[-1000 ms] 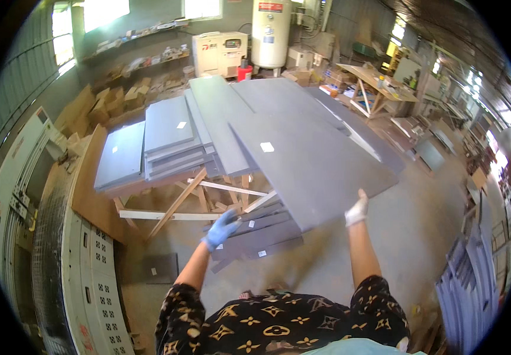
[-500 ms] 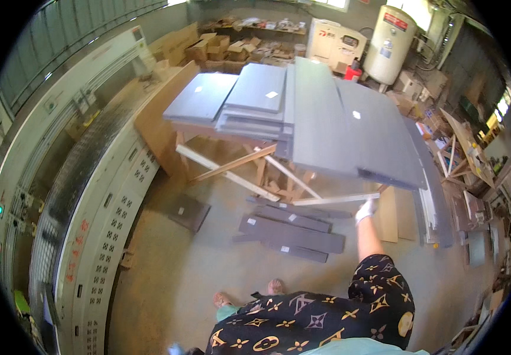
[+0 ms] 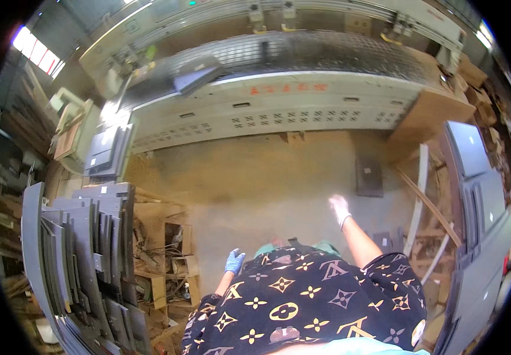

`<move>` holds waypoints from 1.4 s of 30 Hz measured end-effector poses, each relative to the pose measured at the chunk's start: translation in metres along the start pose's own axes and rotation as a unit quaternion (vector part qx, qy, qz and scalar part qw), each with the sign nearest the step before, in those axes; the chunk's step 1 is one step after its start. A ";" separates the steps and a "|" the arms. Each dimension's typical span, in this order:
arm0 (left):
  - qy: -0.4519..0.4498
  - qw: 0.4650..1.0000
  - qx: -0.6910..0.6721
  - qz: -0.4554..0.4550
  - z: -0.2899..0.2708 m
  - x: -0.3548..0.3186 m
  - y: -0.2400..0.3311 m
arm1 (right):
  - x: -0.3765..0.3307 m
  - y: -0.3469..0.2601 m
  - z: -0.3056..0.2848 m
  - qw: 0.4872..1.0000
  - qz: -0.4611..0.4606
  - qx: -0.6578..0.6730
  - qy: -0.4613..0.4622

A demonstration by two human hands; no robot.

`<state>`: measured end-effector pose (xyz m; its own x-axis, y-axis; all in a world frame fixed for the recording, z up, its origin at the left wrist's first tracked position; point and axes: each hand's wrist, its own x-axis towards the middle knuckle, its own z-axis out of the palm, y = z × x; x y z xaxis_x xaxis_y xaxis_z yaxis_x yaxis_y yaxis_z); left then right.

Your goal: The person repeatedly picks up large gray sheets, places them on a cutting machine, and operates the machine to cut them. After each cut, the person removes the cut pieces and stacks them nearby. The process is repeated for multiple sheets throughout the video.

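Observation:
My right hand (image 3: pixel 339 209), in a white glove, is held out over the floor with its fingers loosely apart and nothing in it. The nearest thing to it is a dark flat panel (image 3: pixel 369 176) lying on the floor. Low by my side is my left hand (image 3: pixel 234 261) in a blue glove, fingers extended, holding nothing. A long pale machine (image 3: pixel 267 109) with a dark gridded bed stretches across the far side. On that bed rests a grey panel (image 3: pixel 198 74), towards the left.
Many grey panels (image 3: pixel 84 236) stand on edge at the left, beside wooden racks (image 3: pixel 158 266) of scraps. More panels (image 3: pixel 477 145) lie on a wooden-framed table at the right, with slanting braces (image 3: pixel 430 204) below. A brown board (image 3: pixel 430 121) leans at the machine's right end.
My view has swung left: the machine is now ahead and the panel table at the right. My right hand is away from the table's brace, and my left hand is now in full view.

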<state>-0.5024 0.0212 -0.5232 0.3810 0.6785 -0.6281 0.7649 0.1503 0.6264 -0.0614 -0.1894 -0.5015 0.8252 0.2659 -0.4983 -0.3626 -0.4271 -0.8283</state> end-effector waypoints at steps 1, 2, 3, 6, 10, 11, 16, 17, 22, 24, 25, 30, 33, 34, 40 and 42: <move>-0.009 0.991 -0.120 -0.065 -0.021 -0.005 0.035 | 0.026 -0.015 0.020 0.998 -0.062 -0.005 -0.028; 0.016 0.986 -0.137 -0.091 -0.043 -0.036 0.018 | 0.001 -0.037 0.053 0.994 -0.057 -0.034 -0.083; 0.031 0.981 -0.163 -0.095 -0.053 -0.041 0.025 | -0.009 -0.090 0.071 0.983 -0.115 -0.094 -0.110; 0.062 0.977 -0.189 -0.073 -0.094 0.015 0.044 | 0.060 -0.166 0.153 0.977 -0.095 0.018 -0.188; 0.094 0.953 -0.257 -0.129 -0.125 0.068 0.064 | 0.145 -0.256 0.258 0.966 -0.040 0.050 -0.252; 0.101 0.947 -0.274 -0.136 -0.133 0.090 0.066 | 0.172 -0.289 0.287 0.961 -0.043 0.044 -0.269; 0.238 0.916 -0.302 -0.110 -0.138 0.156 0.047 | 0.254 -0.435 0.410 0.939 0.012 0.092 -0.331; 0.234 0.927 -0.275 -0.096 -0.139 0.178 0.051 | 0.306 -0.453 0.424 0.927 0.027 0.129 -0.351; 0.169 0.948 -0.204 -0.179 -0.149 0.202 0.076 | 0.366 -0.516 0.536 0.969 -0.141 0.021 -0.204; 0.165 0.947 -0.196 -0.192 -0.166 0.212 0.091 | 0.389 -0.536 0.566 0.972 -0.152 -0.060 -0.168; 0.147 0.960 -0.179 -0.156 -0.196 0.252 0.118 | 0.450 -0.554 0.549 0.974 -0.164 -0.046 -0.150; 0.207 0.927 -0.263 -0.171 -0.256 0.274 0.119 | 0.412 -0.584 0.605 0.979 -0.130 -0.082 -0.132; 0.228 0.889 -0.374 -0.132 -0.316 0.310 0.137 | 0.385 -0.590 0.597 0.962 -0.005 0.083 -0.258; 0.218 0.883 -0.405 -0.095 -0.352 0.340 0.161 | 0.418 -0.574 0.592 0.937 0.011 0.150 -0.315; 0.155 0.892 -0.410 -0.109 -0.467 0.457 0.292 | 0.480 -0.496 0.509 0.900 0.107 0.379 -0.189; 0.128 0.919 -0.353 -0.117 -0.469 0.498 0.332 | 0.511 -0.479 0.442 0.865 0.105 0.482 -0.093</move>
<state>-0.3024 0.7463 -0.4122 0.0443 0.7014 -0.7114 0.2477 0.6821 0.6880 0.3425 0.5328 -0.4723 0.6463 0.4430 -0.6213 -0.7623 0.4118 -0.4993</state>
